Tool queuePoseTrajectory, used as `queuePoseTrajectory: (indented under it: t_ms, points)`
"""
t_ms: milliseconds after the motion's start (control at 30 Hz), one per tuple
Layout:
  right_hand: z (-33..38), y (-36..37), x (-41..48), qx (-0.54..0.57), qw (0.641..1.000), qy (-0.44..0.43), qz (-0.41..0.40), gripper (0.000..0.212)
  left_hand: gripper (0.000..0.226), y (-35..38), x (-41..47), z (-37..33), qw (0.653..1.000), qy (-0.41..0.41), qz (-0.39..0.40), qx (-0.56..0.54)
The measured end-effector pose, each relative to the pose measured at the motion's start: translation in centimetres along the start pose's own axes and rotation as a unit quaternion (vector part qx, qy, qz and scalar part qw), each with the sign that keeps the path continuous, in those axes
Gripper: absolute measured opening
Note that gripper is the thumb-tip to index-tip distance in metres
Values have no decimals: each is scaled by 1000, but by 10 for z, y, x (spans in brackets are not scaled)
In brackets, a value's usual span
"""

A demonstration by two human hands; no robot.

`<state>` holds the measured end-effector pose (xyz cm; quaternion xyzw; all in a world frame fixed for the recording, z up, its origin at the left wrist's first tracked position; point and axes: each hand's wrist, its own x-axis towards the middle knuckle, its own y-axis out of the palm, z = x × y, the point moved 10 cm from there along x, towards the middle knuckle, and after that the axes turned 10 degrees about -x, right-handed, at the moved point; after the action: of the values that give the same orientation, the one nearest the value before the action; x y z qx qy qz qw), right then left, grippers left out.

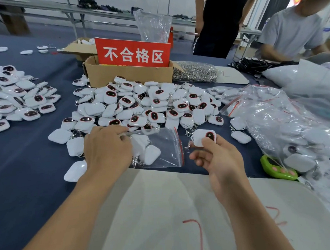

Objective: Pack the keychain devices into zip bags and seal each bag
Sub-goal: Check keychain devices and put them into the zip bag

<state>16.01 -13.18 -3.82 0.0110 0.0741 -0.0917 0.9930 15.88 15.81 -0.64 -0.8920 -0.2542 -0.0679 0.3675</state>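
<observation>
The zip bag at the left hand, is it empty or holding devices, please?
Not empty: the zip bag shows two white keychain devices through its clear plastic, at the left hand.

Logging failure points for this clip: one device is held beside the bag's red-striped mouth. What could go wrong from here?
The device is only pinched by the right hand; its dangling clasp could snag the zip bag mouth.
The left hand grips one edge only, so the mouth may sag shut.
The loose pile lies close and could get nudged.
</observation>
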Motion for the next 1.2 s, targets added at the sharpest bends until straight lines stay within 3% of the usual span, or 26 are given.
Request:
queuePoseTrajectory:
  t_ms: [200, 433, 567, 700, 833, 900, 967, 1033, 1200]
  points:
    - [-1, -4, 3, -24, 1000, -5, -18, 14, 48, 10, 7, 14, 998, -38, 43, -18]
    - [0, 2, 1, -88, 996, -2, 12, 10, 60, -10, 9, 26, 986, -91, -8, -136]
    - [-1, 3, 2, -53, 998, 11, 12, 17, 60, -22, 9, 24, 979, -82, -59, -175]
    - [-3, 2, 3, -12, 1000, 26, 4, 20, 60, -17, 6, 18, 981, -73, -32, -176]
    - [-2, 4, 2, -22, 1000, 18, 13, 22, 45, -6, 0, 1, 996, -31, -1, -88]
    - [0, 4, 1, -23, 1000, 10, 11, 24, 40, -15, -7, -16, 998, 15, -53, -23]
    - [2, 6, 2, -21, 1000, 2, 12, 30, 34, -23, -23, -45, 987, 105, -95, -74]
    - [4, 12, 1, -32, 999, -12, 28, 32, 29, -11, -38, -69, 973, 155, -49, -166]
    - [11, 23, -11, -67, 995, -63, 48, 27, 23, 41, -56, -82, 949, 95, 120, -275]
